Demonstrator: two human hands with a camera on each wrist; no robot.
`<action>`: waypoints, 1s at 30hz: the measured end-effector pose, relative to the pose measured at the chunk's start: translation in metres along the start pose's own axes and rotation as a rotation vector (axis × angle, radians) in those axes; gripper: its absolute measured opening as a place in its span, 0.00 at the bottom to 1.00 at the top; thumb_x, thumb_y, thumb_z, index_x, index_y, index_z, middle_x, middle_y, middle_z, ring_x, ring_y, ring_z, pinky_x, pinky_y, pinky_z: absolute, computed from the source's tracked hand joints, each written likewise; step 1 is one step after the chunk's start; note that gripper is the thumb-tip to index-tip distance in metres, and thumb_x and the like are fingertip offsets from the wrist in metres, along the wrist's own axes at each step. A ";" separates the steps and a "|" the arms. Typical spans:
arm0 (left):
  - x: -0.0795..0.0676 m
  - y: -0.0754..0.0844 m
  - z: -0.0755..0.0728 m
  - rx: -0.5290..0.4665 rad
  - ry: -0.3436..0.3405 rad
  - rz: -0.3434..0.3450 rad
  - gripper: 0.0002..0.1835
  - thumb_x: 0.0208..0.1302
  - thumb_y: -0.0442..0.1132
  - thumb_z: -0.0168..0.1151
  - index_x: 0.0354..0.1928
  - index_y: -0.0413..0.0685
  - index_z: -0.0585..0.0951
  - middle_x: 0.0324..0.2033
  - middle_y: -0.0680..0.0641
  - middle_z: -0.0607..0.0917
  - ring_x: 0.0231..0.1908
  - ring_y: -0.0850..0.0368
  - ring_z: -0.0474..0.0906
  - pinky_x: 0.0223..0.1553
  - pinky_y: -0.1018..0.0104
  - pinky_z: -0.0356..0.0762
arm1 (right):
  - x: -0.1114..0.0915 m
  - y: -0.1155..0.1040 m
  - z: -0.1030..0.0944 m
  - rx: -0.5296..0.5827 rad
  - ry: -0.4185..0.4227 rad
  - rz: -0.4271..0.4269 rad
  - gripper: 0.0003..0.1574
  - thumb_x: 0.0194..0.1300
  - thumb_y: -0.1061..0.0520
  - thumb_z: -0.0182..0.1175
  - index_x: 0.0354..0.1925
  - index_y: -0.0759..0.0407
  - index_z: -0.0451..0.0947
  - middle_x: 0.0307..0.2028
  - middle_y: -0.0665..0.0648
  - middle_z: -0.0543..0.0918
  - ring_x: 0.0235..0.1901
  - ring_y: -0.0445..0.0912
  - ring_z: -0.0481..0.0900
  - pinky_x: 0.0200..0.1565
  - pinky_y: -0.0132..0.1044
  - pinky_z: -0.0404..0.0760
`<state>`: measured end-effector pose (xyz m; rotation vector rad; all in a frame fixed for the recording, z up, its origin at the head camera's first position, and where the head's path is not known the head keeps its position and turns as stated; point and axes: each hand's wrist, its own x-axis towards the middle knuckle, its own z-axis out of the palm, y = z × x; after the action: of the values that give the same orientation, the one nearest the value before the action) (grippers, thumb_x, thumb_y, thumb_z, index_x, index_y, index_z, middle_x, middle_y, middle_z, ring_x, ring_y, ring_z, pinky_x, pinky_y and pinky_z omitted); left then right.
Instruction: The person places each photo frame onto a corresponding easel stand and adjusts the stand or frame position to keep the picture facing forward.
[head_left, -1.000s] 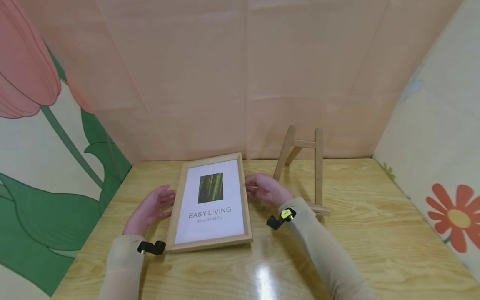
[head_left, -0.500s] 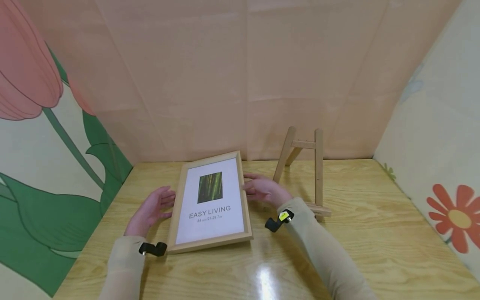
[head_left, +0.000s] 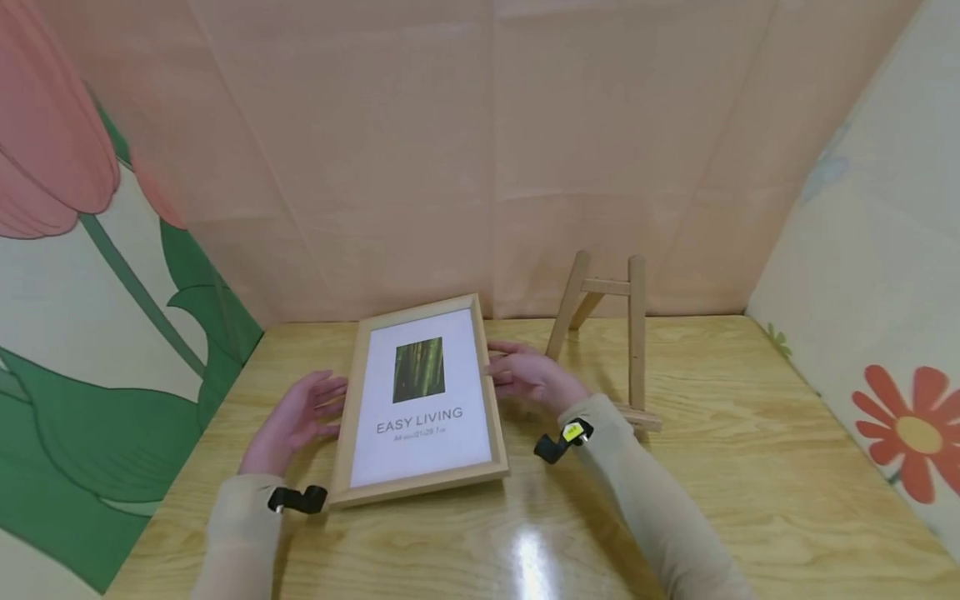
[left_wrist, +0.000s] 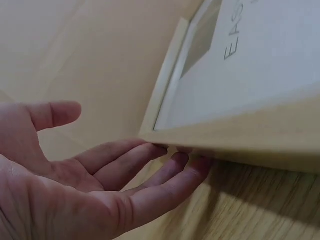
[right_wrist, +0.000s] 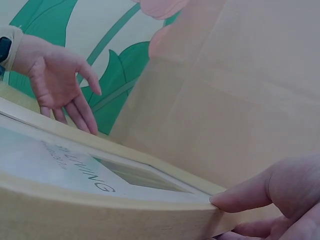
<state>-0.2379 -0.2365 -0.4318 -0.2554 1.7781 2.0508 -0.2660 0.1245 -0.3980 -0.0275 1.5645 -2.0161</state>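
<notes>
A light wooden picture frame, printed "EASY LIVING" around a small green photo, lies face up and slanted left of centre in the head view. My right hand pinches its right side; in the right wrist view the thumb rests on the rim with fingers beneath. At the opposite side is my left hand, palm towards the frame. The left wrist view shows its fingertips right at the underside of the wooden edge, thumb raised away from it. Shadow shows under that edge.
A small wooden easel stands on the wood-grain table, just right of my right hand. A pink cloth backdrop closes the far side, with flower-printed panels at both sides.
The frame's far edge has risen slightly in the head view, and its left edge has shifted a little left. My right thumb now overlaps the rim. The easel has stayed put.
</notes>
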 end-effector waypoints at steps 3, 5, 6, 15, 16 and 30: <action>-0.004 0.000 -0.001 0.021 -0.005 0.018 0.36 0.62 0.56 0.48 0.64 0.39 0.58 0.62 0.40 0.60 0.58 0.42 0.59 0.48 0.49 0.69 | 0.015 0.008 -0.003 -0.014 0.107 0.011 0.38 0.58 0.73 0.51 0.65 0.58 0.53 0.51 0.69 0.71 0.40 0.56 0.78 0.42 0.50 0.76; -0.006 -0.001 -0.002 0.048 -0.009 0.029 0.33 0.63 0.54 0.48 0.63 0.41 0.59 0.62 0.40 0.61 0.57 0.42 0.61 0.49 0.49 0.69 | 0.015 0.010 -0.005 -0.013 0.094 0.000 0.39 0.58 0.73 0.50 0.65 0.58 0.52 0.51 0.69 0.71 0.40 0.56 0.78 0.42 0.50 0.76; -0.008 -0.002 -0.003 0.070 -0.010 0.033 0.32 0.63 0.53 0.48 0.63 0.41 0.58 0.61 0.40 0.61 0.57 0.42 0.62 0.49 0.50 0.70 | 0.014 0.010 -0.005 -0.005 0.085 -0.003 0.39 0.58 0.72 0.51 0.65 0.58 0.52 0.50 0.69 0.72 0.40 0.56 0.78 0.42 0.50 0.76; -0.011 -0.003 -0.003 0.178 0.018 0.019 0.30 0.62 0.50 0.53 0.60 0.38 0.63 0.53 0.36 0.72 0.48 0.47 0.73 0.47 0.55 0.73 | -0.001 0.003 -0.003 -0.008 0.039 -0.027 0.39 0.58 0.71 0.51 0.65 0.58 0.51 0.56 0.66 0.68 0.43 0.55 0.77 0.45 0.50 0.74; -0.012 -0.003 -0.005 0.197 0.002 0.024 0.29 0.62 0.50 0.52 0.59 0.38 0.64 0.53 0.37 0.73 0.48 0.48 0.74 0.47 0.55 0.73 | -0.002 0.002 -0.002 -0.011 0.041 -0.028 0.39 0.58 0.71 0.51 0.65 0.58 0.51 0.56 0.66 0.68 0.43 0.55 0.77 0.46 0.50 0.74; -0.020 -0.001 -0.004 0.134 -0.016 0.064 0.35 0.58 0.45 0.59 0.65 0.44 0.58 0.53 0.41 0.72 0.48 0.50 0.73 0.49 0.55 0.72 | -0.022 -0.009 0.003 0.001 0.031 -0.072 0.35 0.57 0.71 0.53 0.62 0.60 0.57 0.52 0.65 0.71 0.23 0.40 0.72 0.48 0.47 0.73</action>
<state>-0.2201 -0.2445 -0.4250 -0.1443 1.9276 1.9597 -0.2503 0.1327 -0.3818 -0.0530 1.6029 -2.0822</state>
